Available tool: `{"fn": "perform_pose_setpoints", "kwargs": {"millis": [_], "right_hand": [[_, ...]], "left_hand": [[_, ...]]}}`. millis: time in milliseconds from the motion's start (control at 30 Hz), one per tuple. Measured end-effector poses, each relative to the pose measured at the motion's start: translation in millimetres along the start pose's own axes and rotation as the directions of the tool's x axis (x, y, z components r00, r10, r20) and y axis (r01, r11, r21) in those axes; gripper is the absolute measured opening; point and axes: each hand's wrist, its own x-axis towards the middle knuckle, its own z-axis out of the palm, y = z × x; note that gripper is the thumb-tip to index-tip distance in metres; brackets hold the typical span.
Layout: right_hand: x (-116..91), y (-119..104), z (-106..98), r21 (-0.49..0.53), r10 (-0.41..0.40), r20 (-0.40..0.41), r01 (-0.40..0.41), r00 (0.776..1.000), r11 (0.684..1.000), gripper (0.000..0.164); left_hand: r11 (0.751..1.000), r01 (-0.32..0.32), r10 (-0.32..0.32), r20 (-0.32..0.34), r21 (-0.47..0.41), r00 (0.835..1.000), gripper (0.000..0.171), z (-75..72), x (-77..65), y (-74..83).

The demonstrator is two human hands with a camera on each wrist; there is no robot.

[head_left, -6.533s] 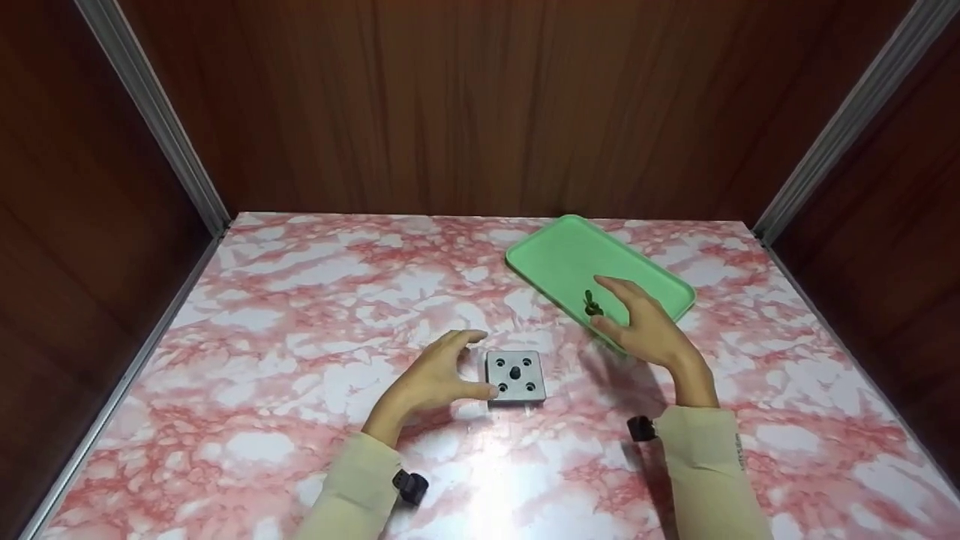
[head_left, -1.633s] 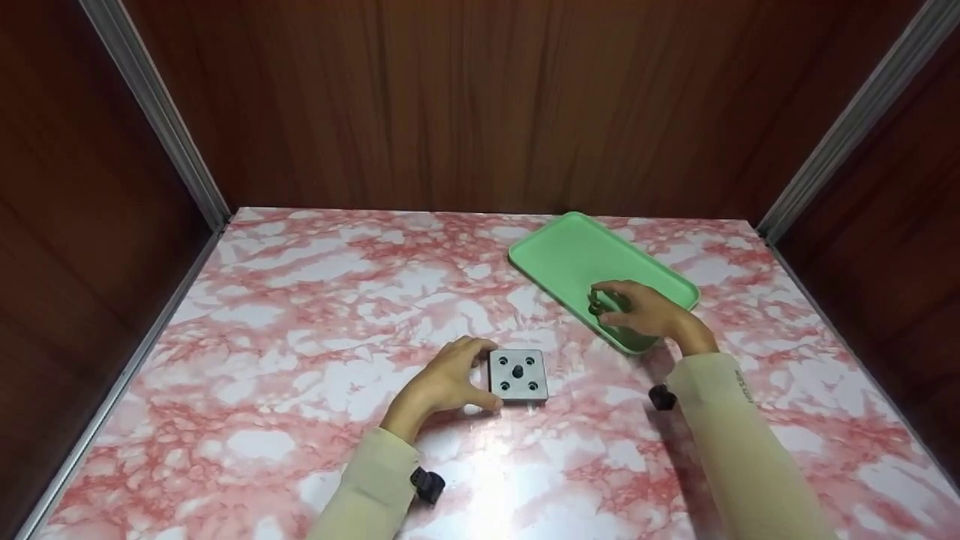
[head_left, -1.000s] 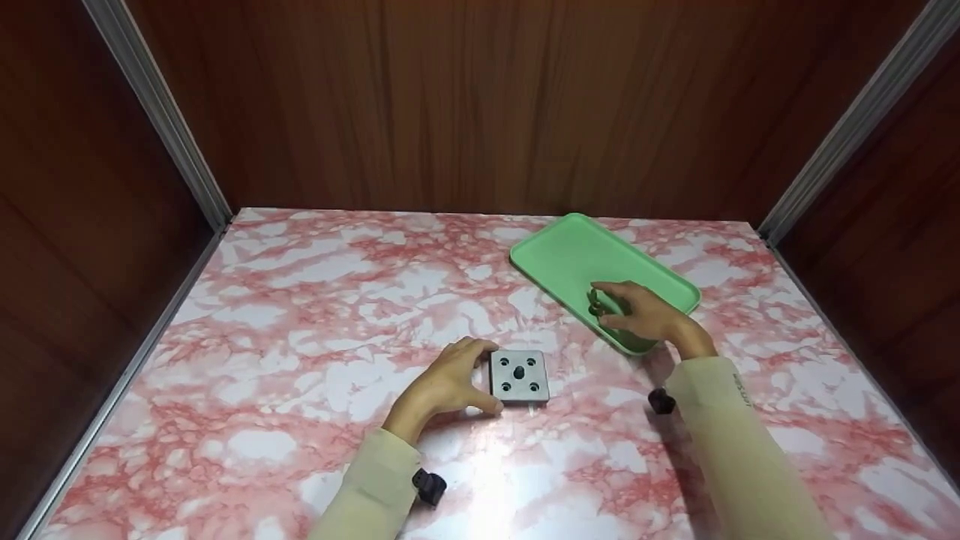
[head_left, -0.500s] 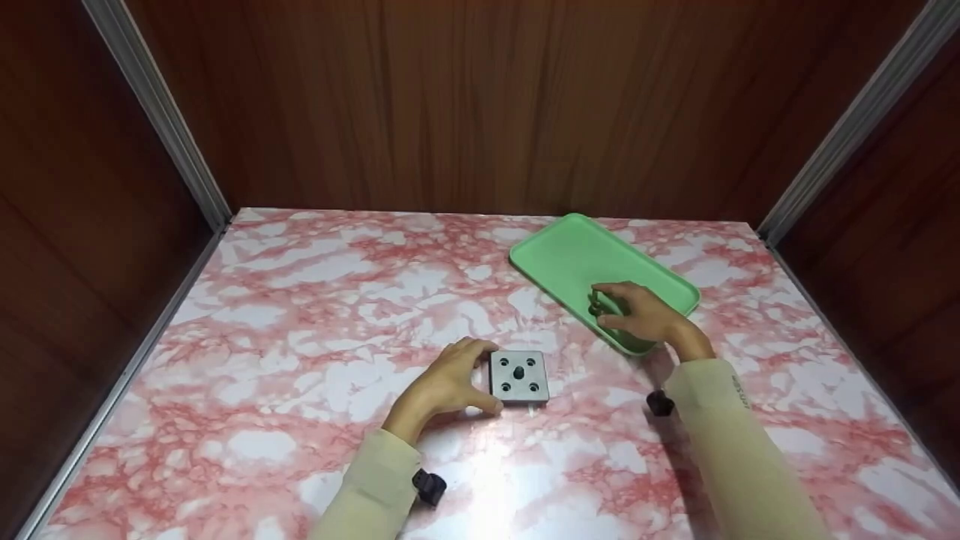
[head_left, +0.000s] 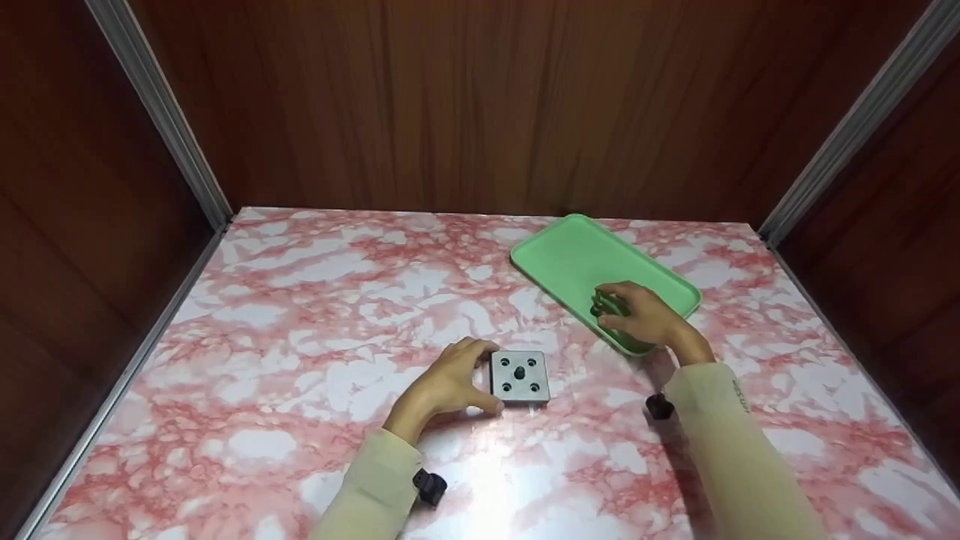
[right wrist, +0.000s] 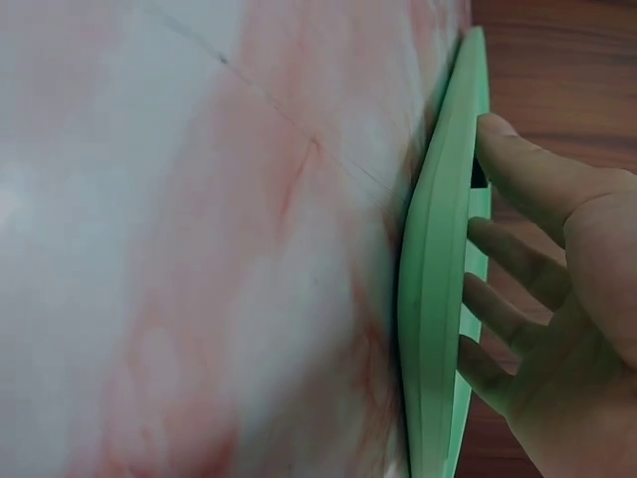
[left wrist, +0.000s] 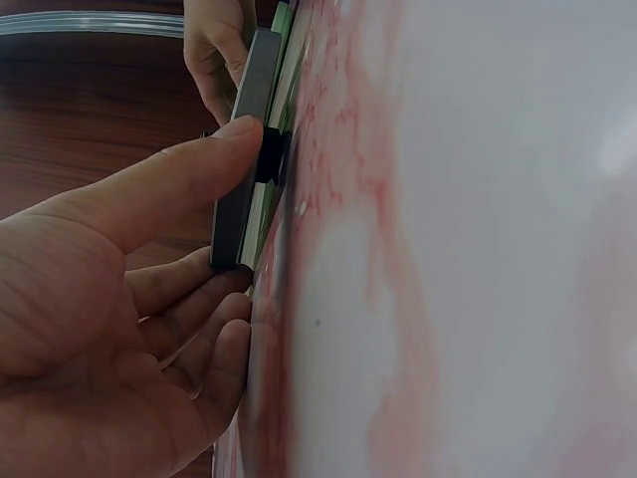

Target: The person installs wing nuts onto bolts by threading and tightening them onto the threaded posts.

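Observation:
A square grey metal plate (head_left: 520, 376) with a countersunk hole near each corner and a dark stub in its middle lies near the table's centre. My left hand (head_left: 442, 381) holds it from the left, thumb along the near edge and fingers at the far edge. In the left wrist view the thumb (left wrist: 234, 129) presses the plate's side, and a black piece shows beneath it. My right hand (head_left: 641, 313) is over the near end of the green tray (head_left: 559, 255). Its thumb and forefinger stand apart around small dark screw-like parts (head_left: 597, 307), partly hidden by the fingers.
The table (head_left: 315, 300) has a red and white marbled top. Dark wooden panels (head_left: 465, 105) with grey metal corner posts enclose its back and sides. Both forearms wear pale sleeves, each with a small black camera (head_left: 430, 486) at the wrist.
Since the oldest frame my right hand has lowered to the dark parts on the tray, and my left hand has closed in on the plate. Over the last second both hands barely move.

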Motion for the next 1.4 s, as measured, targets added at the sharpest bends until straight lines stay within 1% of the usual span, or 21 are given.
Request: {"fn": "perform_pose_setpoints", "kwargs": {"millis": [133, 400, 667, 800, 933, 1033, 1233, 1400], "right_hand": [[-2, -3, 1, 0.007, -0.002, -0.013, 0.002, 1.0, 1.0, 0.061], [-6, -21, 0, 0.035, -0.008, -0.028, 0.009, 1.0, 0.999, 0.06], [-9, -42, 6, 0.023, -0.063, -0.063, 0.065, 0.996, 0.998, 0.057], [-12, -54, 11, 0.027, -0.07, -0.075, 0.072, 0.995, 0.997, 0.057], [-14, -64, 17, 0.047, -0.071, -0.065, 0.074, 0.995, 0.996, 0.058], [-15, -72, 21, 0.048, -0.086, -0.054, 0.089, 0.995, 0.995, 0.059], [-18, -88, 25, 0.047, -0.133, -0.041, 0.135, 0.99, 0.99, 0.059], [-19, -101, 28, 0.024, -0.191, -0.007, 0.191, 0.982, 0.981, 0.058]], "left_hand": [[1.0, 0.0, 0.0, -0.006, -0.011, 1.0, 0.084, 1.3, 0.4, -0.5], [1.0, -0.001, 0.001, -0.016, -0.021, 1.0, 0.081, 1.5, 0.4, -0.4], [1.0, 0.01, -0.01, -0.001, -0.02, 1.0, 0.082, 1.2, -0.1, -0.8], [1.0, 0.01, -0.01, -0.003, -0.01, 1.0, 0.081, 1.0, -0.5, 0.0], [1.0, 0.009, -0.009, -0.002, 0.012, 1.0, 0.082, 0.8, -0.6, 2.5], [1.0, 0.011, -0.011, 0.002, 0.026, 1.0, 0.083, 0.5, -0.6, 4.4], [0.999, 0.008, -0.009, 0.017, 0.035, 1.0, 0.084, -0.4, -1.1, 5.2], [0.999, 0.0, -0.001, 0.023, 0.05, 1.0, 0.083, -1.3, -1.1, 4.0]]}}
